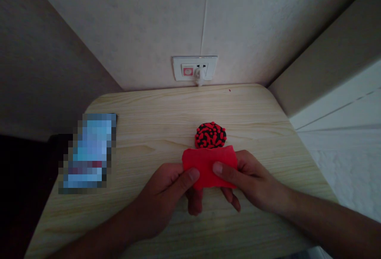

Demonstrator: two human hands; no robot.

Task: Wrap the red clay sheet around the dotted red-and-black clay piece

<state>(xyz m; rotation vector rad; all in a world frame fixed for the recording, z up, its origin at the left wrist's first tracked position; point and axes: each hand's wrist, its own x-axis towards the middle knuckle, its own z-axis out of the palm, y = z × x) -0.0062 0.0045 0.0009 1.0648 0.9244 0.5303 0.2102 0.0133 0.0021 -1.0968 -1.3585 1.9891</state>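
A blurred screen (89,149) lies on the table (143,132). The left hand (165,189) has its grip closed on the left end of a red sheet (206,159), held above the table. Just beyond the sheet sits a red-and-black lump (210,135). The right hand's (257,181) grip pinches the sheet's right end, thumb on top.

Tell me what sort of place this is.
Probably a room in a home, though I can't be certain: a wood-grain table stands against a faintly patterned wall, with a socket panel just above the tabletop.
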